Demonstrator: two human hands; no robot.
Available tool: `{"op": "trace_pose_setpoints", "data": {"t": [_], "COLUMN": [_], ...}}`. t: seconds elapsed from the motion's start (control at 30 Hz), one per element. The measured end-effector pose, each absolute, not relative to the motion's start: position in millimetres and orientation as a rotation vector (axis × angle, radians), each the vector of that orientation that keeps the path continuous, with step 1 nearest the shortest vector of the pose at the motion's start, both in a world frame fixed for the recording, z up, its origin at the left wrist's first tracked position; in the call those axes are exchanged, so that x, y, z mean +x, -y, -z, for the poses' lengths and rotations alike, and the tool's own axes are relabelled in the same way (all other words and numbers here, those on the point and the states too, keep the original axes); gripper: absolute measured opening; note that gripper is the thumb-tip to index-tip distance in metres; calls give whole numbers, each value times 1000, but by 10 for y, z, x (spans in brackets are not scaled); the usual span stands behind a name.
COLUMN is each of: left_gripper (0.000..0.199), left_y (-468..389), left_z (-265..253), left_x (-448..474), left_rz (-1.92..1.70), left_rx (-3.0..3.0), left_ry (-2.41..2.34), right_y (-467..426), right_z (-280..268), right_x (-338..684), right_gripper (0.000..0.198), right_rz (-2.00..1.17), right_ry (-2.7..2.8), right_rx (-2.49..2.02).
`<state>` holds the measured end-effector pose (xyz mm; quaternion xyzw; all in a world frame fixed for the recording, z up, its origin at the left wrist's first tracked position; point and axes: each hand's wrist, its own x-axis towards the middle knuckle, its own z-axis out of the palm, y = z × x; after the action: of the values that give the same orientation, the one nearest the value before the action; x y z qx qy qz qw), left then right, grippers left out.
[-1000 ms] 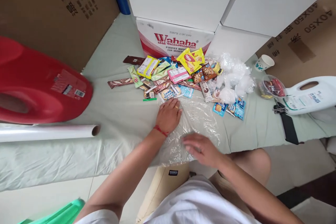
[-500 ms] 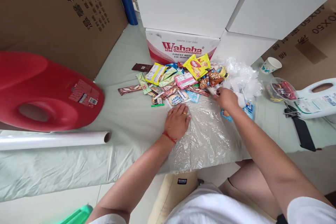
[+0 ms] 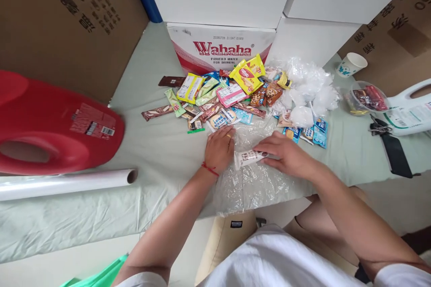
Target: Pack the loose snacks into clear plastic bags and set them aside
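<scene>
My right hand (image 3: 286,152) pinches one end of a white-wrapped snack bar (image 3: 249,158), low over a clear plastic bag (image 3: 259,186). Flat on the bag's left edge lies my left hand (image 3: 218,148), fingers stretched out, holding nothing. Just beyond its fingertips sits a blue-and-white cracker packet (image 3: 218,119). A heap of packaged snacks spreads behind both hands, with a yellow wafer packet (image 3: 247,77) on top and a pink-and-white packet (image 3: 231,94) below it. Blue packets (image 3: 319,132) lie to the right of the heap.
Crumpled clear plastic bags (image 3: 313,94) are piled right of the snacks. A red jug (image 3: 90,121) and a white roll (image 3: 67,184) lie at left. A paper cup (image 3: 352,64), a clear tub (image 3: 367,97) and a black phone-like object (image 3: 395,152) are at right. A Wahaha box (image 3: 222,47) stands behind.
My right hand has come from the heap's right side toward me and left, bringing the white snack bar over the plastic bag. My left hand still rests on the bag. The view has shifted slightly.
</scene>
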<state>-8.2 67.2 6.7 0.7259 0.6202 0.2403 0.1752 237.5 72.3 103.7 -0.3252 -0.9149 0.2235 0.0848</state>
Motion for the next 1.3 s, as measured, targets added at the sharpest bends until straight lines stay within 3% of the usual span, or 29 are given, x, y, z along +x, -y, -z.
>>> {"op": "trace_pose_setpoints", "data": {"t": [0.2, 0.37, 0.63, 0.9, 1.03, 1.17, 1.3], "left_gripper": [41, 41, 43, 43, 43, 43, 45], "left_y": [-707, -693, -678, -686, -691, -693, -688], "left_z": [-62, -83, -109, -109, -99, -101, -105], "left_x": [-122, -113, -111, -108, -103, -102, -106], "left_rz": [-750, -664, -601, -621, -636, -621, -600], "left_rx": [2034, 2079, 2090, 2066, 2078, 2080, 2091], "left_ry": [-1737, -1764, -1771, -1754, -1758, -1773, -1756], "right_y": [-917, -1585, -2090, -2170, -2196, -2342, -2492], "right_z": [-796, -918, -724, -946, -1023, -863, -829], "right_x": [2145, 1859, 1712, 1964, 1706, 1419, 1430], "right_gripper": [33, 33, 37, 34, 42, 69, 53], "right_rz": [-662, -305, -96, -194, -28, -105, -231], "right_ry": [2813, 2643, 2647, 2524, 2677, 3014, 2959], "right_rx": [-1160, -1687, -1942, -2144, -1736, -1061, -1107]}}
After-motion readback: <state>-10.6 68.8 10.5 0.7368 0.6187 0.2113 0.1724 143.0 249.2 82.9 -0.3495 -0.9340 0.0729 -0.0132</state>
